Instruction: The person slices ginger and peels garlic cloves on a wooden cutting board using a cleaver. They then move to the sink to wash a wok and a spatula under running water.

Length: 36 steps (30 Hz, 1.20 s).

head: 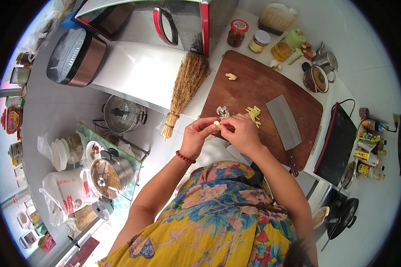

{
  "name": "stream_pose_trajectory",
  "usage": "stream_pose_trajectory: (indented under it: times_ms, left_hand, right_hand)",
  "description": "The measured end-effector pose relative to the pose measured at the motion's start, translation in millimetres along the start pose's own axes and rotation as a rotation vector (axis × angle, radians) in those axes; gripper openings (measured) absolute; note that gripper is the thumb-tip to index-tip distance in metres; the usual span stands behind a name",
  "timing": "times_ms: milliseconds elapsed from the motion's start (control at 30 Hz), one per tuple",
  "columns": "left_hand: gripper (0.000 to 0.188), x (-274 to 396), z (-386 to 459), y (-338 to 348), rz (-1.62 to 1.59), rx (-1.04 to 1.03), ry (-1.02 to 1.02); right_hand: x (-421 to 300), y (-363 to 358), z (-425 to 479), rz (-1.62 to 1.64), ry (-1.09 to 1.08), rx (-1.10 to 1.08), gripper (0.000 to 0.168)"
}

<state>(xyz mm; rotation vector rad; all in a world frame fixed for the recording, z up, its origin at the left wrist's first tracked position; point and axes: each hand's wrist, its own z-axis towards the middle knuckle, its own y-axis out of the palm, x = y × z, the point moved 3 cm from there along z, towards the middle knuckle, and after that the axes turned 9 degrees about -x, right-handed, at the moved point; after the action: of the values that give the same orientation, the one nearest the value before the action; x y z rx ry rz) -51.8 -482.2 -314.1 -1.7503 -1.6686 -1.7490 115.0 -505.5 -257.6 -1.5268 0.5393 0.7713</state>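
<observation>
My left hand (196, 133), with a red bead bracelet at the wrist, pinches a peeled garlic clove (217, 125) between thumb and fingers. From the right, the fingertips of my right hand (239, 130) touch or nearly touch the clove; whether they grip it too is unclear. Both hands are over the near left edge of a brown wooden cutting board (270, 80). Just beyond them on the board are garlic skins (223, 111) and cut ginger strips (254, 115). A knob of ginger (231, 76) lies farther back. The cleaver (284, 121) rests on the board's right side, its handle towards me.
A straw whisk broom (187, 90) lies left of the board, below the microwave (147, 23). Behind the board stand a red-lidded jar (237, 33), a white-lidded jar (259, 41) and an oil pot (284, 48). At right is a black induction cooktop (337, 143).
</observation>
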Motion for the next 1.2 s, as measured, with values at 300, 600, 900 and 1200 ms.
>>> stream_pose_trajectory:
  times_ms: [300,600,900,1200]
  left_hand:
    - [0.029,2,0,3,0.043,0.003,0.008]
    - [0.030,7,2,6,0.085,-0.004,0.008]
    - [0.028,8,4,8,0.095,-0.015,-0.021]
    - [0.028,11,4,12,0.121,-0.029,-0.012]
  right_hand:
    - [5,1,-1,0.158,0.095,-0.004,0.012]
    - [11,6,-6,0.381,0.296,-0.044,0.020]
    - [17,7,-8,0.466,0.305,-0.021,0.018]
    - [19,7,-9,0.459,0.301,-0.021,0.018]
